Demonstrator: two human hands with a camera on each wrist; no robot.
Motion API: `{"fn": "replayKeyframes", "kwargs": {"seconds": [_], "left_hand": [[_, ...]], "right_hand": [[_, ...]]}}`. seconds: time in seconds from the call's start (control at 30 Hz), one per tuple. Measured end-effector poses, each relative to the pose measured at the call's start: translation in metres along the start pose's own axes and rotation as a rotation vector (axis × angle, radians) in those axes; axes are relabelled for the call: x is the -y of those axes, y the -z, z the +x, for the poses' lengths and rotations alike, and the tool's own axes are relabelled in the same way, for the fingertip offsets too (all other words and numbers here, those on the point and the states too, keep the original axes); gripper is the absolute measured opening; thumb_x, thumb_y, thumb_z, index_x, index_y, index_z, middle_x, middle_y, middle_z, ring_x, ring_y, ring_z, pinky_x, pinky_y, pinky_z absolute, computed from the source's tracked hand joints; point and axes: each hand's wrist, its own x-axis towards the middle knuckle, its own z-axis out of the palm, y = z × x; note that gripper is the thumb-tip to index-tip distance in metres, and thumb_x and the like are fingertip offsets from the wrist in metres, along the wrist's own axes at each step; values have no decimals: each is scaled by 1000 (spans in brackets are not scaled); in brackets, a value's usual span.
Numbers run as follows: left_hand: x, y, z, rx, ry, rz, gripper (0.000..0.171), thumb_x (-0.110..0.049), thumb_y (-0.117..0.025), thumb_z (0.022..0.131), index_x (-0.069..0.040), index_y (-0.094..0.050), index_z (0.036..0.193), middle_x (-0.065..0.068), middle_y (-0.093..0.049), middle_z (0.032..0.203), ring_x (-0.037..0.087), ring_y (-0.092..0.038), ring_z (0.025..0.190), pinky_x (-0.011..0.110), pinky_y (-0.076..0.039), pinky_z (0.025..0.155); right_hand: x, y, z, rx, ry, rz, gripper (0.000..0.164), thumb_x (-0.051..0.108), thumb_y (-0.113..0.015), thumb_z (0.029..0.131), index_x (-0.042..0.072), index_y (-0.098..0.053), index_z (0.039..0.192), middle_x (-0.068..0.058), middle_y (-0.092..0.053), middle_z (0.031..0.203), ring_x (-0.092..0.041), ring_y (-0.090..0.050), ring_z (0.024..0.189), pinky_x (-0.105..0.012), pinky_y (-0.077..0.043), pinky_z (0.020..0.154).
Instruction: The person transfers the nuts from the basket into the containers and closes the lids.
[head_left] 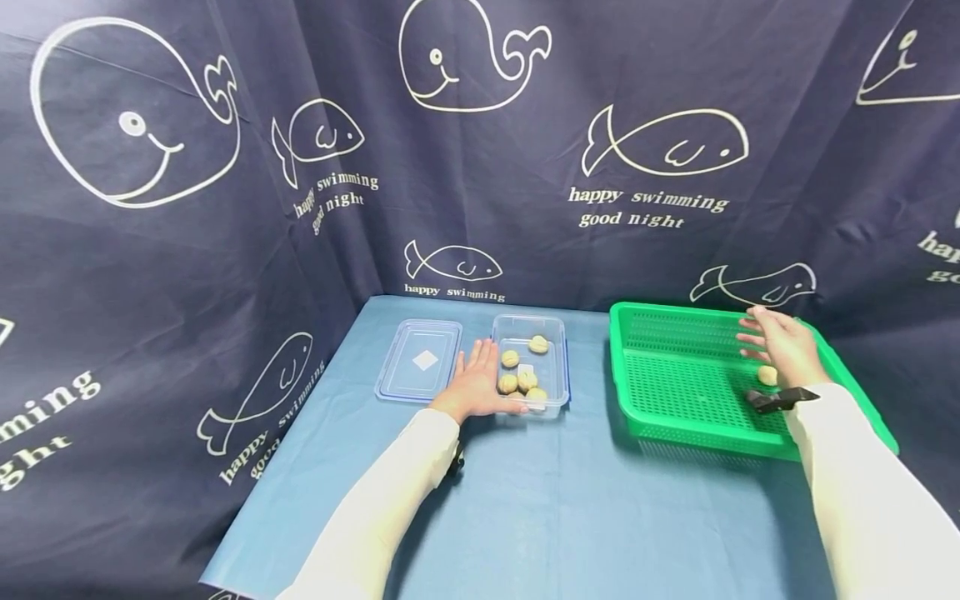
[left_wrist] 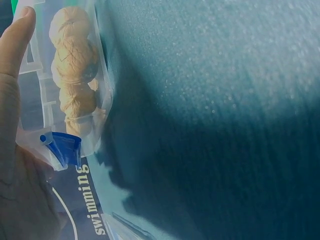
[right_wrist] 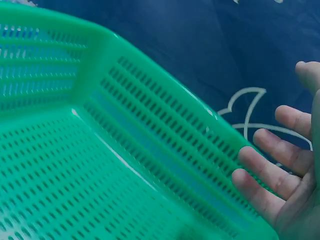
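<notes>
My left hand (head_left: pixel 476 385) lies along the left side and near corner of a clear plastic container (head_left: pixel 558 354), its fingers straight. Several pale walnuts (head_left: pixel 538 344) are in that container. In the left wrist view some walnuts (left_wrist: pixel 74 60) show stacked through the clear wall, beside the thumb and a blue clip (left_wrist: pixel 66 147). Over the right part of a green perforated basket (head_left: pixel 660 392) hangs my right hand (head_left: pixel 783 343), fingers spread and loosely bent, holding nothing. One walnut (head_left: pixel 767 375) sits in the basket below this hand. The right wrist view shows the spread fingers (right_wrist: pixel 267 182) beside the basket's wall.
A clear lid (head_left: pixel 420 360) with a blue edge and a white label lies left of the container. Everything stands on a blue-covered table (head_left: pixel 525 500). Dark curtains (head_left: pixel 525 183) with fish drawings rise behind the table and at its sides.
</notes>
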Motion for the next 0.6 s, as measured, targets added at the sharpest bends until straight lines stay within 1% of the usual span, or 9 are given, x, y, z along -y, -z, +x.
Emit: {"fn": "replayKeyframes", "kwargs": {"seconds": [0.03,0.07,0.13,0.2,0.27,0.4,0.6], "left_hand": [[0,0,0,2,0,-1,137,-79,-72,69,2,-11,161,20,-8,168,34,-3,156,57,-4,123],[0,1,0,4,-2,0,137,-79,-72,69,2,-11,161,20,-8,168,34,-4,156,58,-4,123],[-1,1,-1,6,-6,1,136,-78,-73,69,3,-11,160,21,-9,168,35,-4,156,58,-4,122],[-1,1,0,9,-7,6,136,-78,-72,70,3,-10,160,21,-7,168,34,-3,156,58,-3,122],[-2,1,1,6,-8,12,136,-77,-72,70,2,-10,160,20,-6,168,34,-2,156,58,-3,122],[-3,2,2,-2,-4,22,137,-79,-71,69,1,-8,161,18,-5,169,32,-2,156,57,-3,123],[-4,1,2,2,-2,22,138,-81,-71,69,-1,-7,162,19,-8,168,32,-3,156,58,-4,123]], "right_hand": [[-2,4,0,-4,-8,-4,23,42,-61,100,26,-61,116,19,-73,94,-2,-72,80,-23,-59,64],[-4,7,0,-9,-15,-4,30,44,-61,100,23,-61,121,20,-72,93,-2,-72,79,-23,-59,64],[-6,14,-1,-16,-27,-12,48,47,-59,99,16,-56,136,22,-71,92,-1,-72,79,-23,-59,64],[-9,19,-2,-27,-48,3,65,49,-59,99,8,-47,149,22,-70,92,-2,-72,78,-23,-59,63],[-10,24,-2,-42,-67,-13,79,51,-58,99,1,-35,155,23,-68,91,-1,-72,77,-23,-59,64],[-10,34,-3,-62,-113,-63,86,55,-57,98,2,-28,158,24,-64,90,-2,-71,77,-25,-60,65],[-12,49,-5,-76,-216,-79,91,58,-56,97,7,-19,162,25,-62,83,-6,-72,71,-28,-61,64]]}}
